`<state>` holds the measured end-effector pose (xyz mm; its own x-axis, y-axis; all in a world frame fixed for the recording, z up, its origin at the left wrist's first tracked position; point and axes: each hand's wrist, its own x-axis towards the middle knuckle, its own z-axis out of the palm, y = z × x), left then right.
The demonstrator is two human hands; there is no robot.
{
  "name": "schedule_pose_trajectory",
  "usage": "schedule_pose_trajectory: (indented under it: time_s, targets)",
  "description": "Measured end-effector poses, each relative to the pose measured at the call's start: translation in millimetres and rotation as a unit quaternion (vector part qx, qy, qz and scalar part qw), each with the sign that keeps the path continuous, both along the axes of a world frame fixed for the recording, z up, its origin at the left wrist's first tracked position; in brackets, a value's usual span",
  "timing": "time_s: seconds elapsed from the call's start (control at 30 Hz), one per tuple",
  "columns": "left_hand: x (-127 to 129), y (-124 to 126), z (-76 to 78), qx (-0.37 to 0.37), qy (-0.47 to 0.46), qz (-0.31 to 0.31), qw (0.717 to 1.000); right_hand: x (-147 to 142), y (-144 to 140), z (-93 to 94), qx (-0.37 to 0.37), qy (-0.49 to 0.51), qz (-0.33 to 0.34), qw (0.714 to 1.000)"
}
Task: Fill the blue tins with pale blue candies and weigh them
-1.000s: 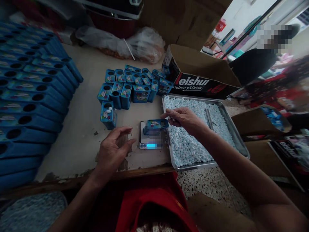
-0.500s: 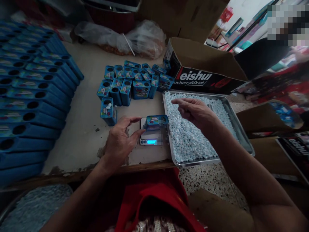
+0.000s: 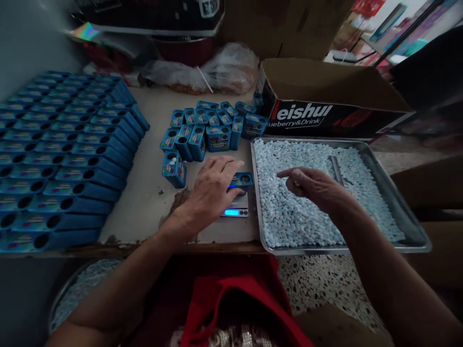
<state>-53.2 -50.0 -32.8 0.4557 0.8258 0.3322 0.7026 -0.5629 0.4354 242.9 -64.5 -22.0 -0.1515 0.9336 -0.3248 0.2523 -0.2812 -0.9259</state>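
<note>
My left hand (image 3: 213, 185) is closed around a small blue tin (image 3: 241, 179) on a digital scale (image 3: 241, 208). The fingers pass over the tin's far side, with the thumb at the near side. Blue light shows on the scale's display. Over a metal tray (image 3: 265, 243) of small pale blue and white candies (image 3: 300, 217), my right hand (image 3: 311, 185) has its index finger extended and the others curled. A small pale piece, seemingly candy, shows between its thumb and curled fingers. Another blue tin (image 3: 174, 168), with white candies at its opening, stands left of my left hand.
Several blue tins (image 3: 219, 139) stand behind the scale. Rows of tins with round openings (image 3: 72, 164) fill the table's left side. An open cardboard box (image 3: 325, 115) sits behind the tray. A metal strip (image 3: 336, 168) lies on the candies. A plastic bag (image 3: 231, 67) rests at the back.
My left hand has moved right and over the tin, which it now covers in part. My right hand stays over the tray, its fingers more curled. The whole view has shifted.
</note>
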Motion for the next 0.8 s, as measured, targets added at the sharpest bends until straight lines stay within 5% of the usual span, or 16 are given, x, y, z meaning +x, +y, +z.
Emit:
schedule_pose_trajectory:
  time_s: [0.13, 0.3, 0.43, 0.53, 0.67, 0.73, 0.8]
  targets:
    - [19, 7, 4.4, -0.058, 0.1, -0.056, 0.992, 3, -3, -10.1, -0.015, -0.001, 0.024, 1.0]
    - [29, 17, 11.8, -0.082, 0.163, -0.084, 0.98, -4, 11, -31.3, -0.022, 0.067, -0.071, 0.995]
    - [24, 15, 17.0, -0.129, 0.177, -0.088, 0.972, -11, 24, -42.2, -0.049, 0.087, -0.117, 0.988]
    - [8, 28, 36.2, -0.113, 0.16, -0.106, 0.975, -8, 25, -46.1, -0.043, 0.047, -0.148, 0.987]
    - [-53, 105, 90.2, 0.106, 0.113, -0.013, 0.988, 4, 20, -49.4, -0.05, 0.0, -0.211, 0.976]
    - [-99, 168, 112.8, 0.153, 0.115, 0.055, 0.98, 6, 20, -50.8, -0.057, 0.003, -0.214, 0.975]
    - [-149, 234, 119.7, 0.137, 0.122, 0.108, 0.977, 2, 21, -51.2, -0.062, 0.017, -0.21, 0.976]
